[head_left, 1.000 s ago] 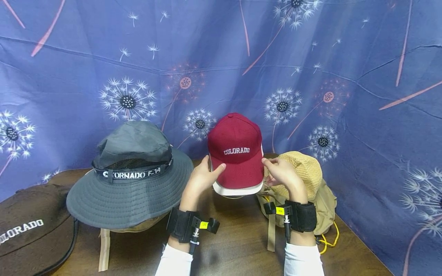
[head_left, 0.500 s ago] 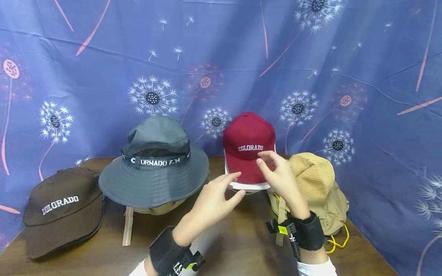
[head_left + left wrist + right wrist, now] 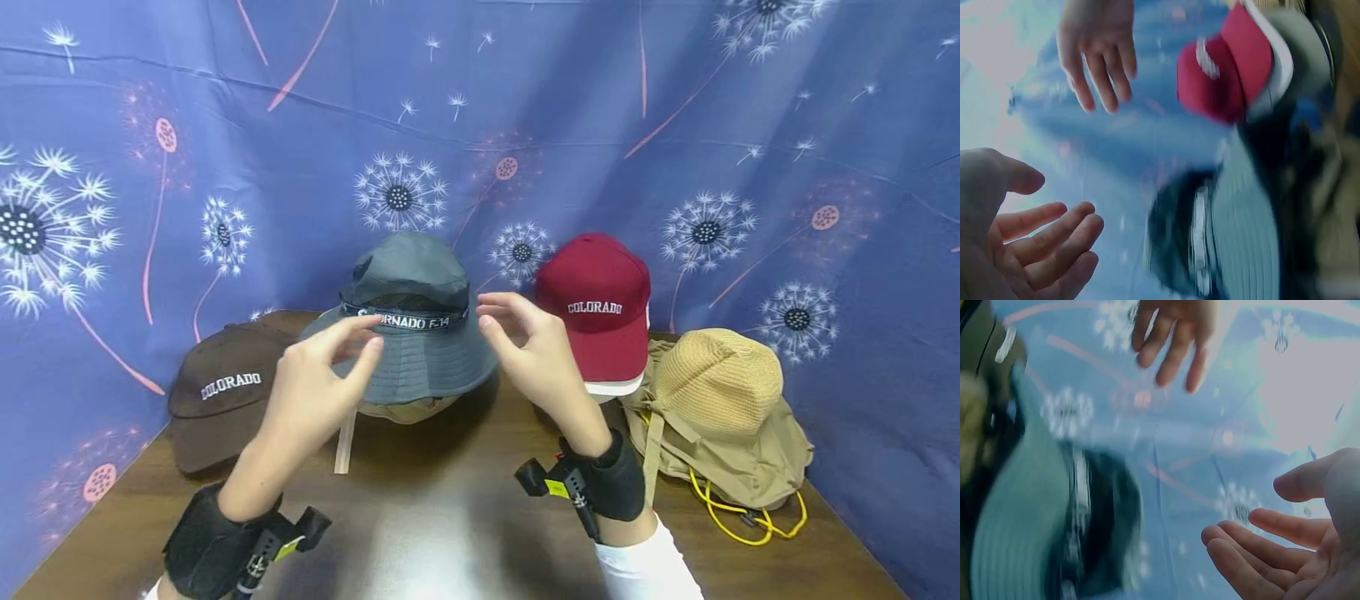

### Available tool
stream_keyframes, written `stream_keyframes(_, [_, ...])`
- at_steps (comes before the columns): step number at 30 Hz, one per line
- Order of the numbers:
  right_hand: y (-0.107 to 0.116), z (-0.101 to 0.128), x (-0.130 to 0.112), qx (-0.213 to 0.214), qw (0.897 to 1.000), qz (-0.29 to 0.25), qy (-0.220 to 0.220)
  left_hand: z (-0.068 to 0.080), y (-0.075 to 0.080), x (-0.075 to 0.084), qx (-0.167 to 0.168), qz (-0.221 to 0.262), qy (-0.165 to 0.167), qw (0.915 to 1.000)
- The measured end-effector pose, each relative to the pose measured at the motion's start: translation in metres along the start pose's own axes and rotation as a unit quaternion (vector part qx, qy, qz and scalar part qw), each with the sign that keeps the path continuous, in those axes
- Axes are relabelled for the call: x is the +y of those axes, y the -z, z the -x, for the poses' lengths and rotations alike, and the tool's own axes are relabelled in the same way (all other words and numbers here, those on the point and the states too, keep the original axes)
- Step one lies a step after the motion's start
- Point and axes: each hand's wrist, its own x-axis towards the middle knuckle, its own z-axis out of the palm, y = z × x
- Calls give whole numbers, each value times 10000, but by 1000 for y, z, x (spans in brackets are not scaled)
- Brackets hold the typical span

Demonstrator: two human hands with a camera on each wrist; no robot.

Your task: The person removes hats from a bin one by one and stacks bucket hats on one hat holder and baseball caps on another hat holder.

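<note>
Left fingers (image 3: 345, 332) partly hide lettering (image 3: 414, 322) on the grey hat (image 3: 420, 357).

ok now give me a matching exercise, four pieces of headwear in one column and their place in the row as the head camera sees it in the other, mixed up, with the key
Column one:
1. grey hat
2. straw hat
3. brown cap
4. red cap

Column two:
A. leftmost of the four
B. third from the left, a white brim showing under it
C. rightmost of the four
D. second from the left, with a lettered band

Right pairs: 1-D, 2-C, 3-A, 4-B
</note>
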Motion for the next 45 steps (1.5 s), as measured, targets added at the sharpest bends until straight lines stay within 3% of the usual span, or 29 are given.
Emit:
stream_keyframes(5, [-39, -6, -24, -514, 9974, -452, 215, 4, 26, -37, 200, -667, 373, 9969])
stream_keyframes(10, [-81, -9, -46, -1173, 9895, -780, 331, 13, 45, -73, 72, -1182, 891, 9890])
stream_keyframes(14, [-113, -10, -62, -1854, 9789, -855, 123, 21, 61, -101, -43, -1363, 1446, 9800])
stream_keyframes(18, [-141, -13, -73, -2321, 9691, -825, -147, 29, 71, -125, -182, -1541, 1961, 9682])
stream_keyframes(23, [-178, -16, -79, -2510, 9653, -658, -309, 36, 76, -151, -716, -1635, 2638, 9479])
stream_keyframes(28, [-216, -12, -73, -2618, 9642, 32, -417, 42, 75, -173, -996, -1390, 3276, 9292])
stream_keyframes(35, [-267, -11, -57, -2759, 9523, 839, -998, 49, 77, -195, -1334, -1299, 3695, 9104])
stream_keyframes(41, [-300, -19, -44, -2928, 9316, 1195, -1793, 56, 75, -211, -1254, -1600, 3589, 9110])
stream_keyframes(45, [-312, -22, -31, -3025, 9230, 1022, -2148, 58, 76, -219, -1491, -1486, 3654, 9067])
